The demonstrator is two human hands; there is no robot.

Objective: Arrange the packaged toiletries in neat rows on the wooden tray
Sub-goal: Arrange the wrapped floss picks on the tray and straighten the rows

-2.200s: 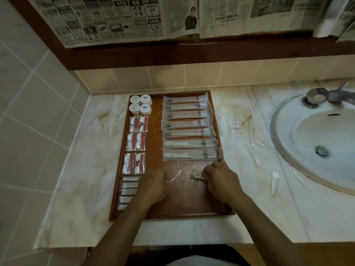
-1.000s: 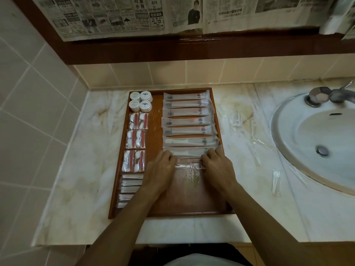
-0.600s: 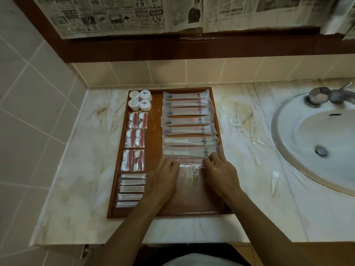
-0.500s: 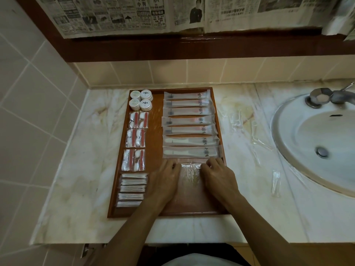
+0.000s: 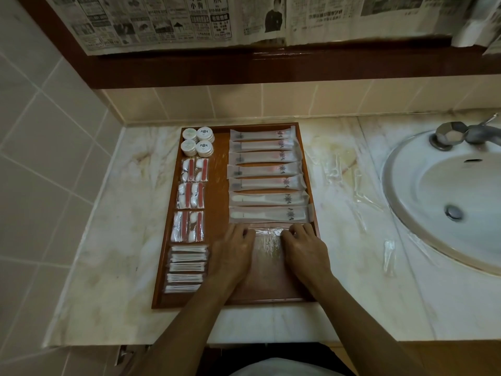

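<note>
Setting a clear packet into the right column, from the look of it. Largest first: the table (image 5: 352, 289) carries the tray (image 5: 217, 202), with the sink (image 5: 444, 202) to the right and tiled wall close on the left and back.

Tray's left column holds round tubs, red-striped packs and swab packs; it looks done. Right column: seven long sachets (image 5: 268, 183), stacked edge to edge from the far rim down. Clear packet (image 5: 267, 231) lies just below the last sachet, touching or nearly so.

Left hand (image 5: 235, 251) and right hand (image 5: 306, 248) rest knuckles up at either end of the packet, fingertips curled onto its ends, pinning it flat. Whether they pinch it or only press, can't tell.

To do it well: keep both ends level, slide it parallel to the sachet above, butt it up without riding over that edge. Film looks slippery, so light even pressure.

Room: bare tray floor below the packet for more rows. Right rim sits tight against the sachet ends, so no slack that side. More clear packets (image 5: 389, 256) lie loose on the table between tray and sink.
</note>
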